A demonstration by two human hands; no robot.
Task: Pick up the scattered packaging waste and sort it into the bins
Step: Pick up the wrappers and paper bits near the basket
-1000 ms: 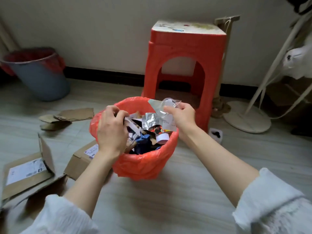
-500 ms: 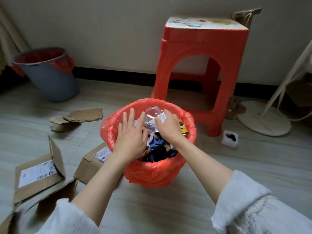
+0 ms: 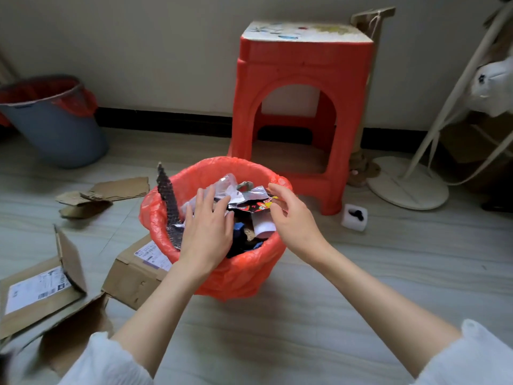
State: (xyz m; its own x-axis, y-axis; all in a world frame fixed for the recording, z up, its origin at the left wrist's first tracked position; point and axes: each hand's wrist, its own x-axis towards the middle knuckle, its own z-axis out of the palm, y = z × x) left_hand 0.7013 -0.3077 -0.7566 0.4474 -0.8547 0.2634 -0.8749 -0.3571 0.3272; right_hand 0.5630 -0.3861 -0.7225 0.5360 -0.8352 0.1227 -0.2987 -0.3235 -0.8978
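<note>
While my left hand [image 3: 206, 229] lies flat with straight fingers on the wrappers [image 3: 244, 195] heaped in the red-lined bin [image 3: 241, 270], my right hand [image 3: 291, 218] hovers over the far rim, fingers loosely curled, holding nothing. A dark strip [image 3: 166, 195] stands against the left rim. Cardboard boxes [image 3: 133, 276] crowd the floor [image 3: 361, 273] just left; the right side lies open toward the stool [image 3: 302, 87].

The bin [image 3: 222, 273] stands on the floor [image 3: 305, 315] before the stool [image 3: 302, 107], boxes [image 3: 133, 276] to its left, wrappers [image 3: 249, 198] inside.
</note>
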